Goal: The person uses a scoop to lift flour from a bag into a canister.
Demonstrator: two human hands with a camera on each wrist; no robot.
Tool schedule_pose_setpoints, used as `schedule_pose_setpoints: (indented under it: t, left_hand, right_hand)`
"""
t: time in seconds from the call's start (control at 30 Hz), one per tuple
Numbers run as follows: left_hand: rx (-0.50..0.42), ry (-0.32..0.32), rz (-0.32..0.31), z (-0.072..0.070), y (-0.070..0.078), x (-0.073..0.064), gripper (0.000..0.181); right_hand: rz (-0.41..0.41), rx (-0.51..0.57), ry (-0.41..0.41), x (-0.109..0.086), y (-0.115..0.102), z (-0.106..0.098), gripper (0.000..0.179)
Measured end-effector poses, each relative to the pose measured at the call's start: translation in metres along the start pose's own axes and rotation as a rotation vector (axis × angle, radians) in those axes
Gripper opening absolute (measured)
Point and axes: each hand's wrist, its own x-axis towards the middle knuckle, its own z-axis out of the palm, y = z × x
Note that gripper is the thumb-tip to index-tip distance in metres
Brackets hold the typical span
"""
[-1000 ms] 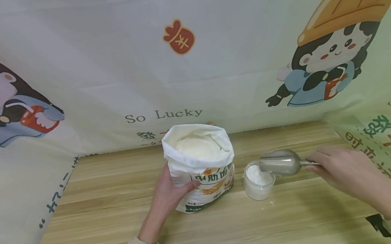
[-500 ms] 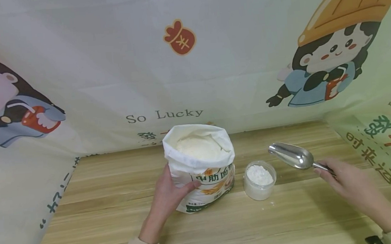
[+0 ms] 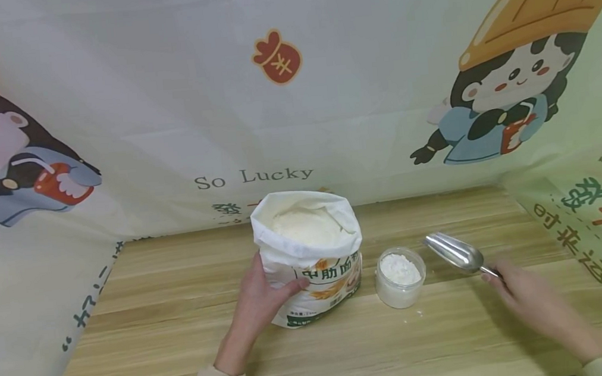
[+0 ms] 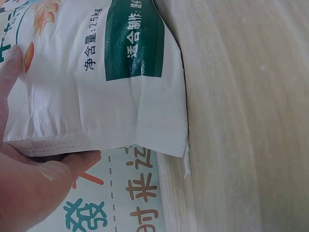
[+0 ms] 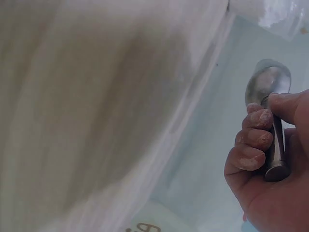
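A white bag [image 3: 312, 252] of flour stands upright on the table, its top rolled back and pale flour [image 3: 307, 226] showing inside. My left hand [image 3: 260, 305] holds its left side, thumb across the printed front and fingers round the back. To the bag's right is a small clear jar [image 3: 398, 296], heaped with white powder [image 3: 399, 269]. My right hand [image 3: 536, 299] grips the handle of a metal scoop [image 3: 454, 252] right of the jar, its mouth pointing up and left. In the right wrist view, white powder dusts the curled fingers [image 5: 251, 157].
Below everything is a wood-grain table [image 3: 157, 320]. A few white specks [image 3: 419, 314] lie in front of the jar. Printed cloth [image 3: 351, 88] with cartoon figures walls off the back and both sides.
The right hand has drawn the scoop away from over the jar, to the right and slightly down, uncovering the powder heap. The left hand and the bag have stayed put.
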Motion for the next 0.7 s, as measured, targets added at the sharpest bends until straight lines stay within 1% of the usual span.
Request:
schedule_pose_setpoints:
  t: [0.2,0.27,0.43,0.53,0.63,0.7]
  left_hand:
    - [0.005,0.003,0.002,0.000,0.000,0.000,0.090]
    - [0.006,0.003,0.007,0.001,0.000,0.000,0.090]
    - [0.008,0.003,0.012,0.001,0.000,0.000,0.089]
    - [0.009,0.004,0.008,0.000,0.001,0.000,0.089]
    - [0.006,0.005,0.002,0.000,0.001,0.000,0.090]
    - [0.003,0.005,0.000,0.000,0.001,-0.001,0.090]
  right_hand:
    - [0.008,-0.005,-0.017,-0.002,0.002,0.010,0.011]
    - [0.016,0.014,-0.024,-0.002,0.003,0.012,0.011]
    - [0.037,0.020,-0.050,-0.003,0.002,0.014,0.008]
    - [0.032,0.008,-0.057,-0.003,0.001,0.015,0.007]
    - [0.020,-0.014,-0.053,-0.003,-0.001,0.017,0.009]
    - [0.033,-0.018,-0.064,-0.003,-0.002,0.017,0.010]
